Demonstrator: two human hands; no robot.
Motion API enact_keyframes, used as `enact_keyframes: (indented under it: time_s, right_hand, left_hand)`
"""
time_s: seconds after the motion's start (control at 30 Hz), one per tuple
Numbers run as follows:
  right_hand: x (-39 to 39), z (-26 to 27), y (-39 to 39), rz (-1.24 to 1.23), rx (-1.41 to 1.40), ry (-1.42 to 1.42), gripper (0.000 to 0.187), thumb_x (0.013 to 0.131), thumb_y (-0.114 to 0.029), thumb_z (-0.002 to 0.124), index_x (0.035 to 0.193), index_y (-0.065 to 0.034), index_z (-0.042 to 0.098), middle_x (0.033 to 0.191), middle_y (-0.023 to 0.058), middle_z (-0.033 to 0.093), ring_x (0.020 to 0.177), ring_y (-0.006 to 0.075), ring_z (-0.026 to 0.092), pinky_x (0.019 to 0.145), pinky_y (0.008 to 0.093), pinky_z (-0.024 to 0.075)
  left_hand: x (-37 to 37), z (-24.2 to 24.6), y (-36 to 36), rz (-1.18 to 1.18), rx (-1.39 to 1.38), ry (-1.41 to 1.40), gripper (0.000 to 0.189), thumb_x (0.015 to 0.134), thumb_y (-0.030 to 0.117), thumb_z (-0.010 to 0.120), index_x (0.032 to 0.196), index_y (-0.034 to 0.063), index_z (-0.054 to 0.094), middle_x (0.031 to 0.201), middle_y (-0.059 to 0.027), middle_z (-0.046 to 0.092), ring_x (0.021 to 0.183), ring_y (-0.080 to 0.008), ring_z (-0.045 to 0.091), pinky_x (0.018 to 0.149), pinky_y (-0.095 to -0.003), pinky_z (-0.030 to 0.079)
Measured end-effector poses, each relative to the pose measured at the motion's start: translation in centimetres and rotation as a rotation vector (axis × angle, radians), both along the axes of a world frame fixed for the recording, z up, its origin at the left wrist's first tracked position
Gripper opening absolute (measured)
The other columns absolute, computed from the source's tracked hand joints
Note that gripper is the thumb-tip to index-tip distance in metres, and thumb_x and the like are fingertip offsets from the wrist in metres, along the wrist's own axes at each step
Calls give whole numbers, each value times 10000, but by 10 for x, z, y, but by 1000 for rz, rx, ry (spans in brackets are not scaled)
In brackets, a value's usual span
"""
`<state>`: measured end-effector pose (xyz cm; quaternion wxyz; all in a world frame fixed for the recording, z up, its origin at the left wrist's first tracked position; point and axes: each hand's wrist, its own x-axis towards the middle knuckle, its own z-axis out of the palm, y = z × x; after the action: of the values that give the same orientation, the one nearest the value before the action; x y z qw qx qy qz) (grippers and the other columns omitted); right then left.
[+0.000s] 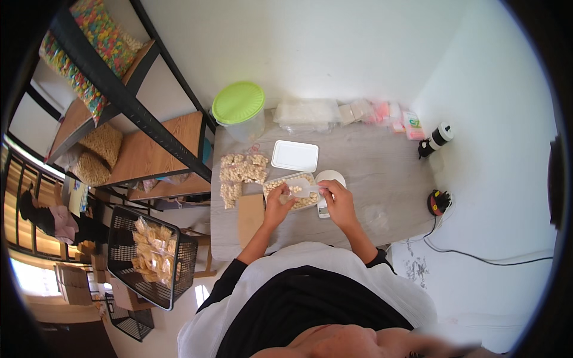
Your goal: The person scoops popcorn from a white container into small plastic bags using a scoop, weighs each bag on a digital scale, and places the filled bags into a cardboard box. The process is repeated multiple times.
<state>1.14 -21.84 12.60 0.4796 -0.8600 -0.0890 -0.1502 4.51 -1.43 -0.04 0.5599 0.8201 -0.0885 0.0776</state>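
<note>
A clear rectangular plastic tub [308,205] of small pale round snacks lies on the table in front of me. Over its left side my left hand [278,206] holds a small clear plastic bag by the edge. My right hand [336,199] grips the handle of a translucent scoop [304,188], whose bowl is over the tub with a few snacks in or beside it. Behind my right hand is a white kitchen scale [330,176], partly covered by it. Filled clear snack bags [241,170] lie to the left. A white lid [295,155] is beyond the tub.
A green-lidded container [239,105] and stacked plastic bags [306,114] stand by the wall. Brown cardboard [250,219] lies near my left forearm. At right are a bottle [436,139] and plugs [438,202]. A black basket [174,268] holds packed snacks; another person [62,219] is far left.
</note>
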Motion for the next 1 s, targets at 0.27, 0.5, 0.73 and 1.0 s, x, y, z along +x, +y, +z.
enact_keyframes:
  time_s: [0.27,0.5,0.73,1.0]
  right_hand:
    - [-5,10,8,106,-142,-136,215,840,11,588,1045,-37,630,940,128,620,897,325,594,745,415,490]
    - [-4,8,5,65,-114,-176,217,834,14,581,1039,-30,635,929,129,623,898,329,593,756,425,489]
    - [18,-38,-18,-81,-105,-75,197,844,16,571,1025,-26,638,922,145,625,910,353,592,778,437,488]
    - [22,-98,-24,42,-33,-14,176,869,12,542,1010,-15,644,954,153,641,931,347,609,812,408,501]
  left_hand:
    - [3,7,1,-74,75,-10,371,804,125,772,1099,-35,614,1006,-130,642,935,-225,607,861,-329,475]
    - [4,4,3,-64,-15,70,384,842,121,744,1177,-14,613,1038,-119,665,1015,-191,595,893,-326,464]
    - [3,24,22,4,-126,157,516,890,91,692,1366,15,506,1105,-90,647,1033,-159,576,927,-304,458]
    - [-7,-11,42,93,-338,225,560,919,47,643,1431,12,419,1162,-96,605,1034,-150,570,924,-289,462]
